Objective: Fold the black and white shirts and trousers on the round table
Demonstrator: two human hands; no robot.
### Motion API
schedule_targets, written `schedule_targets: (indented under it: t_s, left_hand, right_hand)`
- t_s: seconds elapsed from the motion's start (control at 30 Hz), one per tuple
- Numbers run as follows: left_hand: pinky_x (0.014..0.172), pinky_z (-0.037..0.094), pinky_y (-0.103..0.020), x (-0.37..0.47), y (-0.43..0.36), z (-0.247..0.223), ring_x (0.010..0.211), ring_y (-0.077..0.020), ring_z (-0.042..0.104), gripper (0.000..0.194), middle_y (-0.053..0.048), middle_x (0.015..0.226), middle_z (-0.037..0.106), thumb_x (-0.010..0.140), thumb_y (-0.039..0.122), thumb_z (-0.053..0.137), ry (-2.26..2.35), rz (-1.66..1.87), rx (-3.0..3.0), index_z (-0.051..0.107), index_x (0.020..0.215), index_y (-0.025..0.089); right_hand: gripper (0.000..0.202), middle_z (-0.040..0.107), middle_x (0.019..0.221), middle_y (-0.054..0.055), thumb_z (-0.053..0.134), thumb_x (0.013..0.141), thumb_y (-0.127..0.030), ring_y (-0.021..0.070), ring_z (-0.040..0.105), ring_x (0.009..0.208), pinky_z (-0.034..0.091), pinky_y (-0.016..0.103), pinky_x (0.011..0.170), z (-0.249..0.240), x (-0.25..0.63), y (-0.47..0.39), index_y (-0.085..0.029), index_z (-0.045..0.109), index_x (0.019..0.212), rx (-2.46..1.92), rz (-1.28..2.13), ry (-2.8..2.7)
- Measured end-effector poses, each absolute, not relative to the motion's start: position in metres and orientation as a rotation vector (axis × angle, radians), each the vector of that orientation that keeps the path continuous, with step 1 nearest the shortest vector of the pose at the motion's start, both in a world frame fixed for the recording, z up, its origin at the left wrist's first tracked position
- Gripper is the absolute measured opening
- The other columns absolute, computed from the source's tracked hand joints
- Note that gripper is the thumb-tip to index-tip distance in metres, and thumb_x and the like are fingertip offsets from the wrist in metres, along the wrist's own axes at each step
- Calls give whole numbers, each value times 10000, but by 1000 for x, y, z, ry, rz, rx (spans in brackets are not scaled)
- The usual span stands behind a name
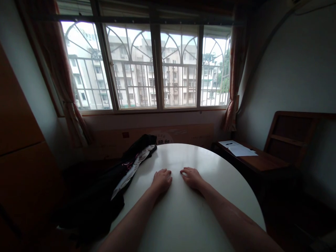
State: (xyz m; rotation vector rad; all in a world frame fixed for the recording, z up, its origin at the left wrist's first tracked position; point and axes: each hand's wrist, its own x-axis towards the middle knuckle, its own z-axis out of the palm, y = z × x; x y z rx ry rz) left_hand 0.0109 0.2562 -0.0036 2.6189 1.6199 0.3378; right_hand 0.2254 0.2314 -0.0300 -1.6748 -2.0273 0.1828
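A round white table [181, 217] spreads out in front of me. My left hand [162, 180] rests palm down on it, near the middle, with its fingers loosely bent and apart and nothing held. To its right, separated by a small gap, my right hand [192, 177] lies on the tabletop in the same way, also holding nothing. Dark clothing [105, 189] with a white strip and pink marks drapes over the table's left edge, left of my left hand and not touching it.
A brown wooden bench [267, 162] at the right holds white papers [243, 151] and a small dark object. Behind the table a long cardboard box [189, 134] stands below the barred windows. Curtains [70, 115] hang at both sides; an orange-brown cabinet [21, 168] is at the left.
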Motion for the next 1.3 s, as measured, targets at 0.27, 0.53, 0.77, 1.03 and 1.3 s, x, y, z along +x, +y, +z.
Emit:
schedule_targets:
  t_s: [0.27,0.53,0.77,1.03,1.3]
  left_hand:
    - [1183,330,-479,11,258,-2,1424,-302,473,473,-144,1521,539,946,359,497,1624,336,2618,618,1376,202]
    - [1181,334,-482,10,260,-3,1419,-306,480,469,-151,1519,538,950,350,498,1620,335,2627,616,1377,197]
    - [1179,339,-474,11,259,-2,1423,-300,477,455,-147,1516,542,953,346,509,1628,335,2629,615,1375,209]
    - [1179,335,-471,10,257,-1,1417,-294,483,445,-140,1515,545,957,353,503,1632,338,2628,620,1365,220]
    - [1167,343,-460,12,254,-1,1407,-293,489,444,-134,1504,557,948,362,502,1642,342,2631,624,1350,221]
  right_hand:
    - [362,615,1443,86,526,963,-300,258,519,1375,343,432,1144,-27,224,230,-277,706,1276,-1715,198,-2035]
    - [371,605,1450,84,508,966,-297,268,515,1375,337,457,1140,-24,223,230,-277,696,1285,-1724,209,-2040]
    - [370,597,1457,81,505,969,-299,261,507,1378,322,463,1151,-23,223,228,-287,692,1287,-1727,224,-2034]
    - [375,588,1468,85,501,976,-317,261,491,1393,303,472,1167,-24,223,229,-284,683,1302,-1734,237,-2039]
    - [375,597,1458,92,512,965,-300,258,503,1382,324,445,1145,-26,224,230,-270,690,1295,-1718,224,-2039]
